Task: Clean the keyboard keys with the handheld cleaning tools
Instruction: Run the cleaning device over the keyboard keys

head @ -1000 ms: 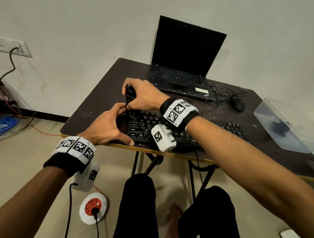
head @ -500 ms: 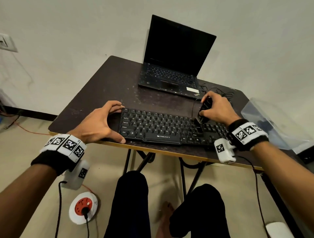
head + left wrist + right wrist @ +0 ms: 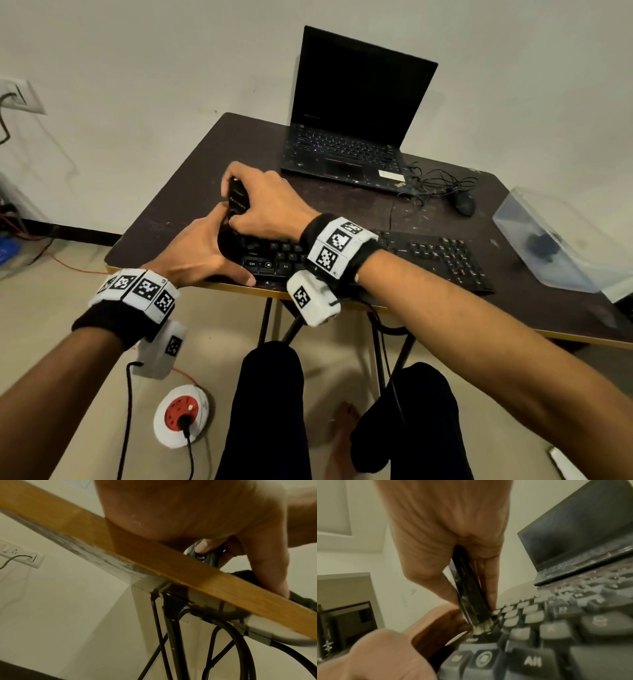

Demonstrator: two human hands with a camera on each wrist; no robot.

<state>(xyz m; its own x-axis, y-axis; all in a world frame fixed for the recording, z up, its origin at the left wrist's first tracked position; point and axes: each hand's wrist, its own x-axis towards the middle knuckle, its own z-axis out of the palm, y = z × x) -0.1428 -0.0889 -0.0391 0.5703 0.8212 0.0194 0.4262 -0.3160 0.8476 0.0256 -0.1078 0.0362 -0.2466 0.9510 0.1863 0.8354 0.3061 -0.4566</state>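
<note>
Right hand (image 3: 270,205) clamping brush (image 3: 467,588) upright, bristles (image 3: 482,628) digging between keys (image 3: 530,609); left hand (image 3: 195,253) clasping keyboard (image 3: 442,257) end, steadying it against sliding.

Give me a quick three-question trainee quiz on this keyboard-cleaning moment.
1. True or false: the right hand grips a brush, bristles down on the left end of the keyboard.
2. The left hand is: A) resting on a knee, B) holding the keyboard's left end, C) wiping with a cloth.
3. Fill in: the laptop behind the keyboard stands ____, its screen dark.
Key: 1 true; 2 B; 3 open.
</note>
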